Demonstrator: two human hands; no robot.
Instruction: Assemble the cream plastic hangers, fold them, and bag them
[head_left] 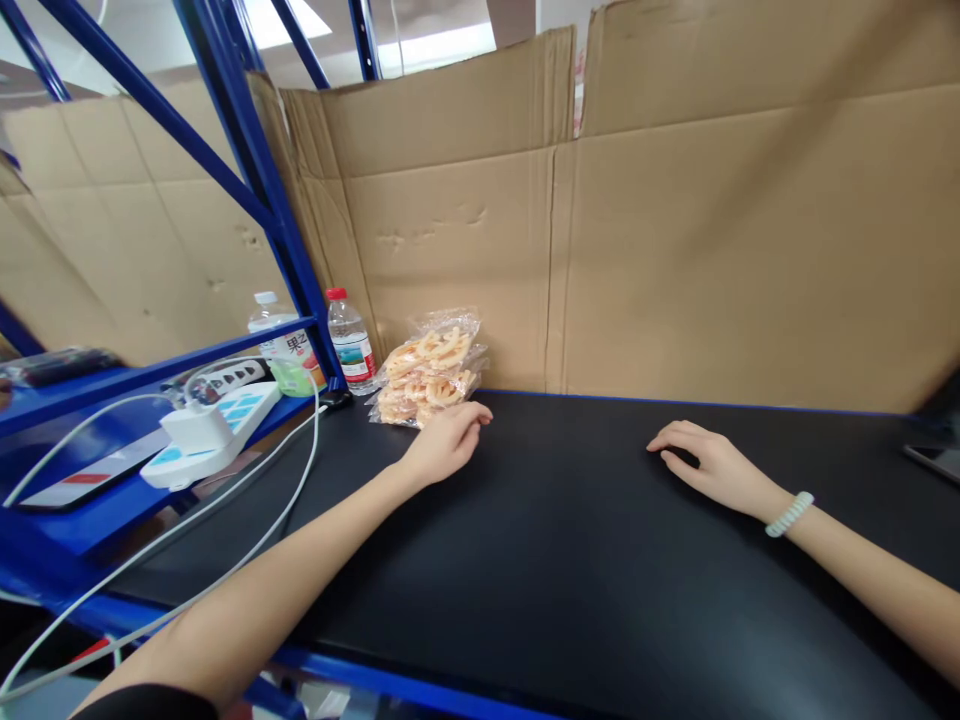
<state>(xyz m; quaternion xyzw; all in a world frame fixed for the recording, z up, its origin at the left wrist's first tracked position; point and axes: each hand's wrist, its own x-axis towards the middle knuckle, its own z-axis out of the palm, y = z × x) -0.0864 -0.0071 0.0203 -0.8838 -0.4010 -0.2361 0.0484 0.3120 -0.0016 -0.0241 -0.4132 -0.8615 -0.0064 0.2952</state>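
My left hand is at the front right side of a clear plastic bag of pale, ring-shaped snacks. Its fingers point right, with the thumb apart below them, and nothing shows in it. Whether it touches the bag I cannot tell. Over the right part of the black tabletop is my right hand, palm down. Thumb and fingers are loosely apart there, holding nothing. A pale coiled band circles my right wrist.
A red-capped water bottle stands left of the bag, by the blue rack post. White cables loop near my left arm from a power strip. Cardboard walls the back. A dark flat device lies at the right edge.
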